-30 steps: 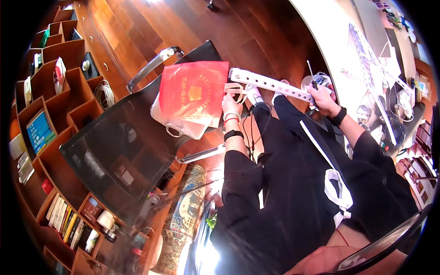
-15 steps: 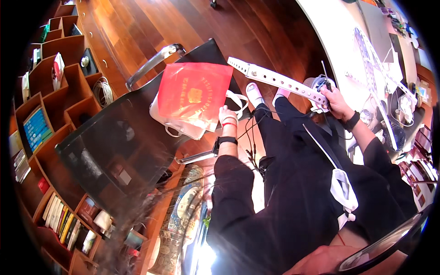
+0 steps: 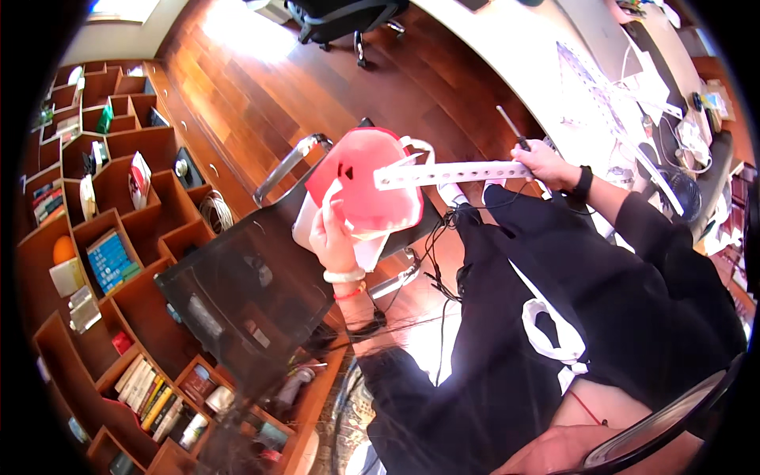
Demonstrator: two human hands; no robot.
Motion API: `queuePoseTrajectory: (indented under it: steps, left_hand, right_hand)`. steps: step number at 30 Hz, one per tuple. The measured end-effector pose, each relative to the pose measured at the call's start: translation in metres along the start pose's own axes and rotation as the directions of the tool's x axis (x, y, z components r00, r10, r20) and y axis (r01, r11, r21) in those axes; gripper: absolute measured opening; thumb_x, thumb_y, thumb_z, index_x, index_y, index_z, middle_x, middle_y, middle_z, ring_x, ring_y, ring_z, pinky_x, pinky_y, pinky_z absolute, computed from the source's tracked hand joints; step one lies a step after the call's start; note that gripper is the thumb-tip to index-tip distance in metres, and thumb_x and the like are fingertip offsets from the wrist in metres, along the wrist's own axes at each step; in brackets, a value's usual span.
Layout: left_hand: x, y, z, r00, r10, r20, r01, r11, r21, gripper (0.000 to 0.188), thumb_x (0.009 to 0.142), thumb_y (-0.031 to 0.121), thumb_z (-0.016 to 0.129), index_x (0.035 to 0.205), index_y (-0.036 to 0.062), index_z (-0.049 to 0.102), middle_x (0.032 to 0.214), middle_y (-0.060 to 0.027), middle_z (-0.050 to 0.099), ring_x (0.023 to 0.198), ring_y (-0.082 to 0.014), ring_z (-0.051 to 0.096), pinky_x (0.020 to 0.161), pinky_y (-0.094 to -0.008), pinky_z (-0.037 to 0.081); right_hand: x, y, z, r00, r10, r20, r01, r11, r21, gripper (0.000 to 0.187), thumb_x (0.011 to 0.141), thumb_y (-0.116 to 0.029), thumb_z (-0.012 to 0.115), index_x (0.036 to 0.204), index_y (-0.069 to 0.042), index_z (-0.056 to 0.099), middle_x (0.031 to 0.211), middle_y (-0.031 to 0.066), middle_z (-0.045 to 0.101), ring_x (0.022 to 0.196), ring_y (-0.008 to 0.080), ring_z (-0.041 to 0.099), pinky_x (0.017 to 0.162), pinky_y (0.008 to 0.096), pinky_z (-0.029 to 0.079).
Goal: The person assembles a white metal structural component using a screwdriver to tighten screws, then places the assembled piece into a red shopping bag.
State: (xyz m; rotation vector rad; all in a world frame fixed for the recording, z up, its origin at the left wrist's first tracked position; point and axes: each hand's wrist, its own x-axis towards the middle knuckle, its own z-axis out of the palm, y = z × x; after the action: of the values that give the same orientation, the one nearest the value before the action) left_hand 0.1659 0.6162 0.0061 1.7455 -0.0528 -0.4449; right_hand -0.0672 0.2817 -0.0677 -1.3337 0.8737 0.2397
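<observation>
On the seat of a dark mesh chair [image 3: 245, 277] rests a red bag [image 3: 380, 202], its mouth spread toward me and a small black spot visible inside. My left hand [image 3: 334, 241] is at its near left side, fingers closed at the red rim; the exact grip is partly hidden. My right hand [image 3: 546, 165] is closed round the end of a white perforated bar [image 3: 467, 172] and also holds a thin screwdriver [image 3: 509, 123], its shaft pointing up. The bar's far end overlaps the bag. Beneath the bag lies a white tote bag [image 3: 305, 226] with a looped handle.
A wooden shelf unit [image 3: 154, 214] with books and a coiled cable [image 3: 215, 212] lines the left. At right, a white table [image 3: 483, 39] carries white frame parts and a black fan [image 3: 682, 194]. Black cables [image 3: 438, 253] hang by my legs. Another wheeled chair [image 3: 340, 20] stands far off.
The red bag has gone from flat, printed face showing, to spread open. My left hand has shifted to its left side. The bar has swung nearly level, its end now over the bag.
</observation>
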Motion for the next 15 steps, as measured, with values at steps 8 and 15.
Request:
queuePoseTrajectory:
  steps: [8, 15]
  left_hand:
    - [-0.066, 0.038, 0.045, 1.0, -0.009, 0.0, 0.009, 0.988, -0.155, 0.033, 0.1, 0.023, 0.043, 0.099, -0.0039, 0.062, 0.048, 0.0049, 0.037, 0.045, -0.0037, 0.033, 0.05, -0.0209, 0.031]
    - [-0.107, 0.07, 0.082, 0.995, 0.026, 0.091, 0.052, 0.656, -0.753, 0.026, 0.101, 0.021, 0.04, 0.089, 0.0025, 0.054, 0.05, 0.0035, 0.028, 0.044, -0.0061, 0.025, 0.048, -0.0239, 0.026]
  right_hand:
    - [0.015, -0.02, 0.058, 0.919, -0.377, -0.115, 0.219, 0.73, -0.647, 0.029, 0.087, -0.023, 0.052, 0.081, 0.004, 0.058, 0.077, 0.0243, 0.062, 0.073, 0.0402, 0.062, 0.067, 0.0474, 0.048]
    - [0.008, -0.021, 0.133, 0.875, -0.399, 0.276, 0.472, 0.573, -0.67, 0.016, 0.081, -0.012, 0.055, 0.088, 0.002, 0.059, 0.078, 0.0243, 0.062, 0.076, 0.0422, 0.06, 0.069, 0.049, 0.046]
